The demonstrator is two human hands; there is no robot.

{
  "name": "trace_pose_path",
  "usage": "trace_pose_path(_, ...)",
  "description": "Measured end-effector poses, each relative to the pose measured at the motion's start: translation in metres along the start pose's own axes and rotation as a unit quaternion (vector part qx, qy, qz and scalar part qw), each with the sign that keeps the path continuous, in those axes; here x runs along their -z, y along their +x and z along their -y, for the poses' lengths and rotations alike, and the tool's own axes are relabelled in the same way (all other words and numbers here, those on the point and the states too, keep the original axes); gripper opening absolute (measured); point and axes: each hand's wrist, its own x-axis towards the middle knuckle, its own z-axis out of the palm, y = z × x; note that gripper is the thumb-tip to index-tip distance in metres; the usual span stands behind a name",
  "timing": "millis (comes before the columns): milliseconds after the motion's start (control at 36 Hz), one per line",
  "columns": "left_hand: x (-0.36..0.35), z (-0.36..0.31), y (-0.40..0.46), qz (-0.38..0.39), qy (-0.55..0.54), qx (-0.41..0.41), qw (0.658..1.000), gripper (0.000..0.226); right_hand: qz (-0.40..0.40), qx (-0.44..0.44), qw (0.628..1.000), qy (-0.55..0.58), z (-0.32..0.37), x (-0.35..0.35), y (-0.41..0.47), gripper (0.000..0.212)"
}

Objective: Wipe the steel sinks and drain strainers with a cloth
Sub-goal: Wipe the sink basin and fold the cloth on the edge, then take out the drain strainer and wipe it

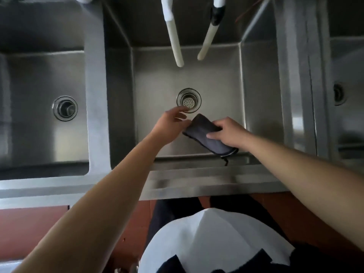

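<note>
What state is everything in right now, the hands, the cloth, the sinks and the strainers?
Left hand: fingers loosely bent, reaching at the middle strainer's rim, holding nothing.
Right hand: grips the cloth.
Cloth: dark, folded, held above the middle sink's floor.
Middle strainer: seated in its drain.
Left strainer: seated.
Middle sink: no standing water.
Hoses: not running.

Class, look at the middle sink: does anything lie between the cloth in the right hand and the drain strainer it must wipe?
Yes: the left hand reaches in at the strainer's near rim, between it and the cloth gripped by the right hand.
</note>
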Motion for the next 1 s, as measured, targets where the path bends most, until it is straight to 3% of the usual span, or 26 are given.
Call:
trace_pose_path(139, 0.015, 0.053, 0.064, 0.006, 0.056, 0.106, 0.993, 0.030, -0.145, -0.100, 0.984, 0.009, -0.030, -0.028, 0.044, 0.010)
trace_pose_path(278, 0.016, 0.085, 0.119, -0.024, 0.142, 0.100, 0.985, 0.030, -0.236, -0.143, 0.958, 0.071, -0.058, -0.037, 0.078, 0.012)
trace_pose_path(333, 0.010, 0.091, 0.140, -0.063, 0.164, 0.069, 0.982, 0.037, -0.283, -0.118, 0.951, 0.036, -0.064, -0.032, 0.089, 0.015)
trace_pose_path(472, -0.012, 0.103, 0.184, -0.162, 0.264, -0.004, 0.951, 0.055, -0.359, -0.028, 0.918, -0.170, -0.077, -0.019, 0.121, 0.050)
trace_pose_path(528, -0.021, 0.107, 0.196, -0.197, 0.300, -0.019, 0.933, 0.063, -0.316, 0.000, 0.916, -0.246, -0.082, -0.022, 0.135, 0.051)
trace_pose_path(639, -0.041, 0.118, 0.212, -0.233, 0.344, -0.013, 0.909, 0.077, -0.107, -0.079, 0.959, -0.249, -0.099, -0.046, 0.157, 0.062)
trace_pose_path(806, -0.054, 0.126, 0.219, -0.262, 0.359, 0.022, 0.895, 0.074, -0.133, -0.067, 0.962, -0.228, -0.113, -0.066, 0.155, 0.066)
trace_pose_path(1000, -0.055, 0.113, 0.224, -0.259, 0.360, 0.036, 0.895, 0.072, -0.071, -0.069, 0.973, -0.210, -0.106, -0.065, 0.144, 0.071)
